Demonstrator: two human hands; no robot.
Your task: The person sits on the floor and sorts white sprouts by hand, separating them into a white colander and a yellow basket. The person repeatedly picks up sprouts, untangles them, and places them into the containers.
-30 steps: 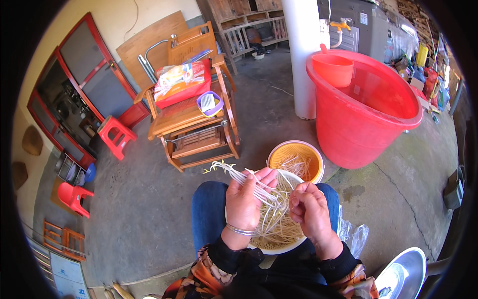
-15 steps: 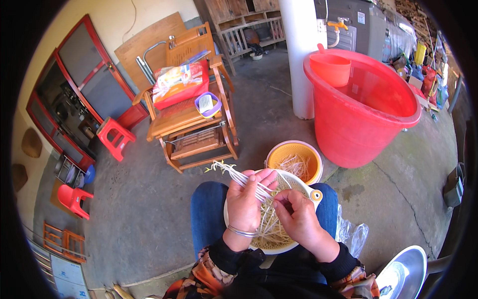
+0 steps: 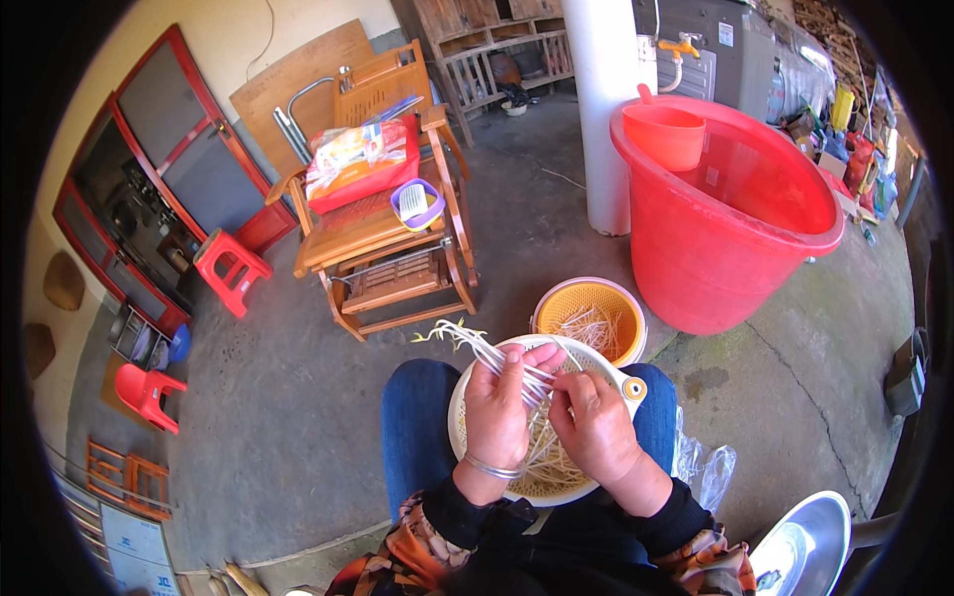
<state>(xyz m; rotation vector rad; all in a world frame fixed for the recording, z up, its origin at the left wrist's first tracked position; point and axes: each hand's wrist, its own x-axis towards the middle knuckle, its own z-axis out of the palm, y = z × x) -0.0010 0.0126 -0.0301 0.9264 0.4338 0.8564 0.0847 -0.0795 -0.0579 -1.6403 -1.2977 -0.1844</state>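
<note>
My left hand (image 3: 495, 422) is closed around a small bunch of bean sprouts (image 3: 479, 346), whose yellowish heads stick out to the upper left. At the other end of the bunch, my right hand (image 3: 601, 432) pinches the sprouts' thin tail ends between thumb and forefinger; the exact tips are hidden by the fingers. Both hands are above a white colander (image 3: 458, 425) on my lap, with more loose sprouts (image 3: 549, 462) inside it. Just beyond it stands an orange-yellow basket (image 3: 633, 323) holding pale, thin strands (image 3: 588, 326).
A big red tub (image 3: 706, 258) with a red dipper (image 3: 664, 139) stands at the far right beside a white pillar (image 3: 604, 129). A wooden chair (image 3: 348, 243) carries bags. Clear plastic (image 3: 714, 472) and a metal basin (image 3: 810, 536) lie by my right leg. Red stools (image 3: 231, 268) are at left.
My right hand has moved slightly up and closer to my left hand, onto the tail ends of the bunch. My left hand has shifted a little to the right, still holding the sprouts.
</note>
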